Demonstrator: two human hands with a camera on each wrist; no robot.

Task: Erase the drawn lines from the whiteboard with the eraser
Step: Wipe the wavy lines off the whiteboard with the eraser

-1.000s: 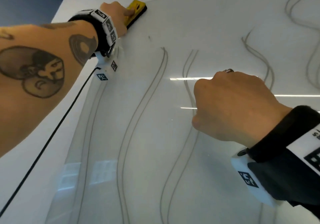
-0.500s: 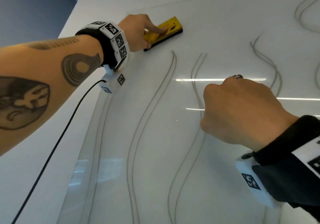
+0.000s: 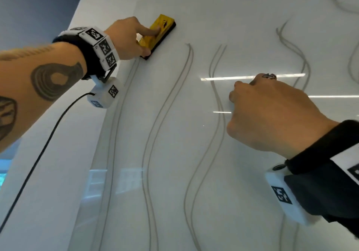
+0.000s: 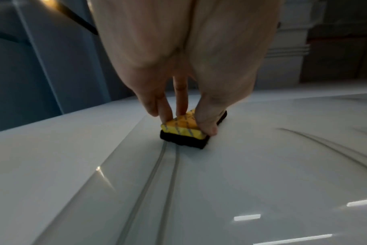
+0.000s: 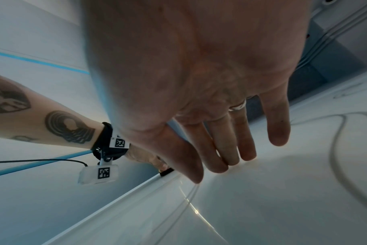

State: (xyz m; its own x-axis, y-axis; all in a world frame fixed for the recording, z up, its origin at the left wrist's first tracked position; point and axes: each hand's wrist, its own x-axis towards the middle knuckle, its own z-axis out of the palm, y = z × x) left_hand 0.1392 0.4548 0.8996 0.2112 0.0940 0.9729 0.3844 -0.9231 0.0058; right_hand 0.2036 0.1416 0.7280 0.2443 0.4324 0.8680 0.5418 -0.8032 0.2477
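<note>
**Eraser pressed at the top of the leftmost lines**

Across the whiteboard point(image 3: 174, 153), pairs of wavy grey drawn lines point(image 3: 161, 114) are running top to bottom. Right hand point(image 3: 272, 114) is resting on the board, its fingers point(image 5: 230, 145) lying straight against the surface and holding nothing. Left hand point(image 3: 126, 39) is clamping the yellow eraser point(image 3: 158, 35) between thumb and fingers, pressing its black pad against the board near the upper left corner, at the top end of the leftmost pair.

Your glossy whiteboard point(image 3: 242, 153) carries pale grey wavy lines point(image 3: 155, 134) in doubled strokes. The yellow eraser point(image 3: 158, 35) sits pad-down on it near the upper left edge (at the top of the leftmost pair), and your right hand's fingertips point(image 5: 247, 155) rest on the board.
</note>
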